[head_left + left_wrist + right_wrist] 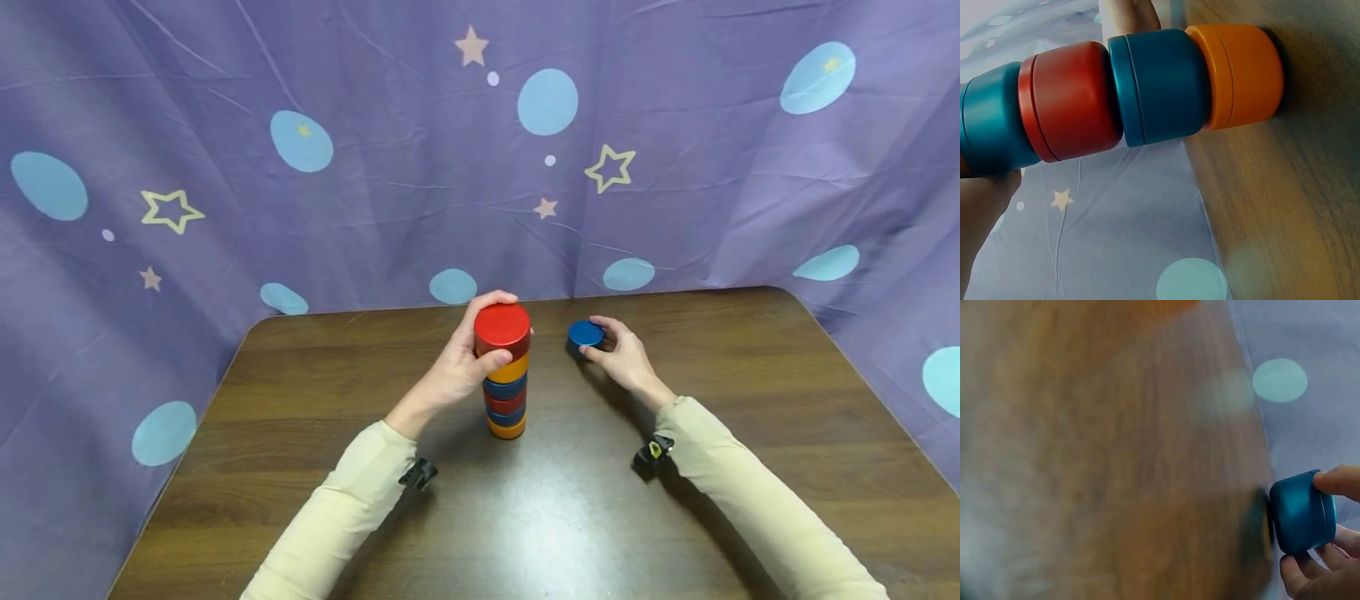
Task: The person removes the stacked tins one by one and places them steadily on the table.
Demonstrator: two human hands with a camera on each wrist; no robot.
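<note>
A tall upright stack of round lidded tins in red, orange and blue stands on the table. My left hand (453,362) grips it near the top, thumb and fingers around the red top tin (502,327) and the orange tin (510,369) below. The left wrist view shows the lower part: an orange bottom tin (1250,78), then a blue tin (1163,87), a red tin (1072,100) and another blue one. To the right of the stack, my right hand (622,354) holds a separate blue tin (1302,512) between thumb and fingers. Whether its base touches the table I cannot tell.
The brown wooden table (337,375) has its back edge just beyond both hands. Behind it hangs a purple curtain (375,167) with stars and blue ovals. A dark wrist camera (652,454) sits at the right cuff, another (418,473) at the left.
</note>
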